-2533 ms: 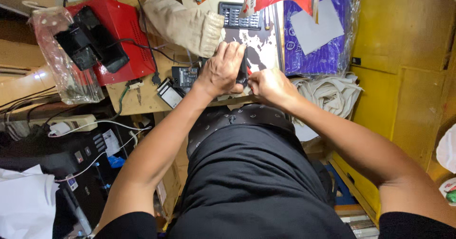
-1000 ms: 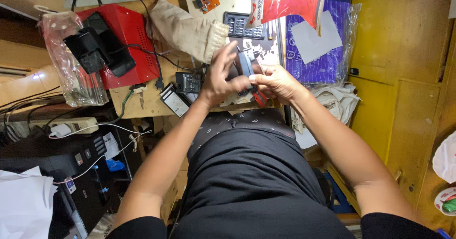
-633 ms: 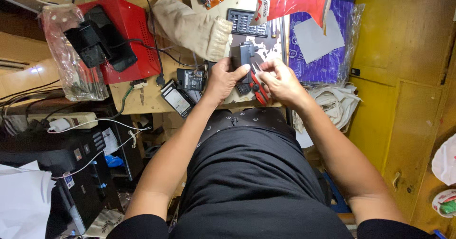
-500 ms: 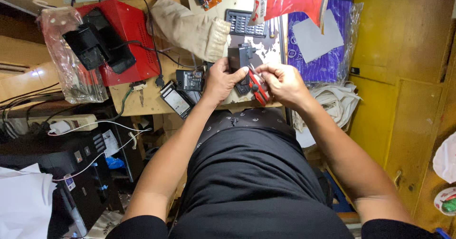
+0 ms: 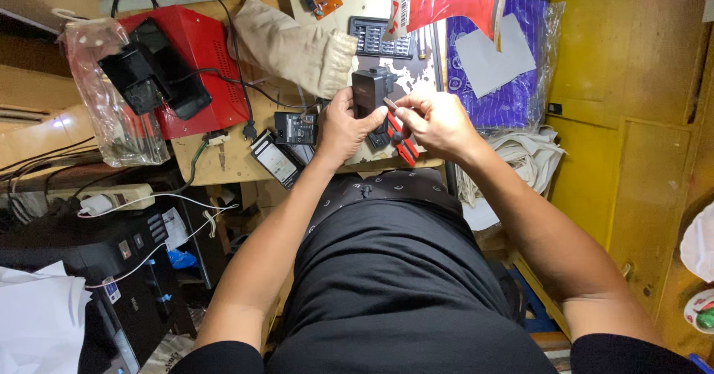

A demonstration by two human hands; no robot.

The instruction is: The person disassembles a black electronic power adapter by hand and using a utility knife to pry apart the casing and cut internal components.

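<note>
1. Gripping a small black box-shaped device (image 5: pixel 370 91), the left hand (image 5: pixel 343 125) is wrapping its thumb and fingers around the unit's near side and holding it upright just above the bench edge, close to the person's body.

2. Closing around a red-handled tool (image 5: pixel 399 137), the right hand (image 5: pixel 436 121) is bringing the metal tip up against the device's right face; whether the tip is seated in a screw or a seam is too small to tell.

3. Judging from this grip, the work is going best if the left hand is keeping the device braced while the right is pressing the tool squarely along its own line, since a tilted tip is likely to slip toward the left thumb, which is sitting just beside it.

4. Lying just left of the left hand are two small black adapter units (image 5: pixel 286 140), which are crowding the elbow room there.

5. Resting beyond the hands is a dark keypad panel (image 5: pixel 379 39), with a beige work glove (image 5: pixel 294 47) to its left.

6. Standing farther left are a red metal box (image 5: pixel 216 69) and a clear plastic bag (image 5: pixel 119 99) of dark parts, well apart from both hands.
</note>
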